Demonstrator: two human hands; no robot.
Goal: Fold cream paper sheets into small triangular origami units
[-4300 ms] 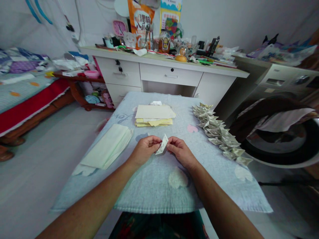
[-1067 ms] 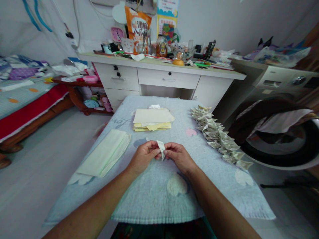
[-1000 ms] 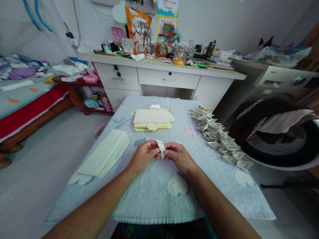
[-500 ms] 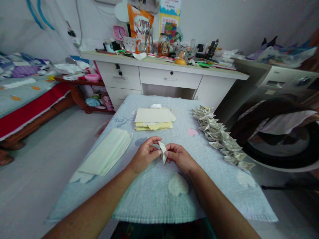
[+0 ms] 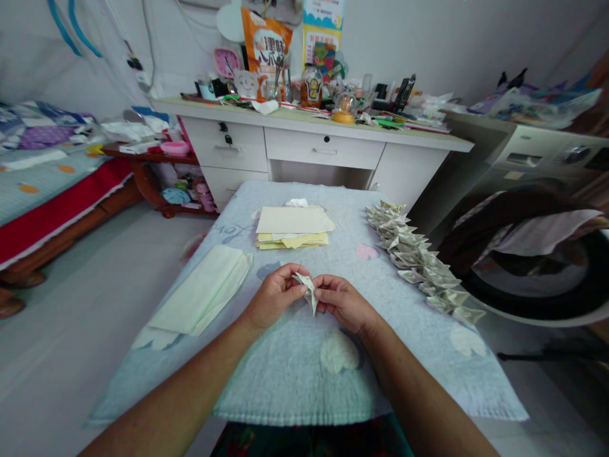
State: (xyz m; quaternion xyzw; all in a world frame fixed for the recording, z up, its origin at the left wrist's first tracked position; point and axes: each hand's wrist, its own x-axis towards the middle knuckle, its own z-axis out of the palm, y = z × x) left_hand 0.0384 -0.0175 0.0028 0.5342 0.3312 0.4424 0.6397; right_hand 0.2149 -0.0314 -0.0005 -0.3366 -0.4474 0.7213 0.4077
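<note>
Between my two hands is a small folded paper piece (image 5: 311,296), pale and pointed at its ends. My left hand (image 5: 273,296) pinches its upper left side between thumb and fingers. On the other side, my right hand (image 5: 343,301) grips the middle of it with thumb and forefinger. To the right, a long row of folded paper pieces (image 5: 419,260) with pointed tips lies on the cloth. Beyond my hands sits a stack of cream and yellow paper sheets (image 5: 295,221). Left of my left hand lies a pile of pale green paper sheets (image 5: 202,292).
A light blue patterned cloth (image 5: 285,381) covers the table. Behind it stands a white desk (image 5: 328,143) cluttered with jars and a pink clock (image 5: 227,62). A washing machine (image 5: 537,254) with its door open is at the right, a bed (image 5: 47,178) at the left.
The upper end of the folded paper has opened out into separate points tilted toward my left hand. My hands have stayed almost in place.
</note>
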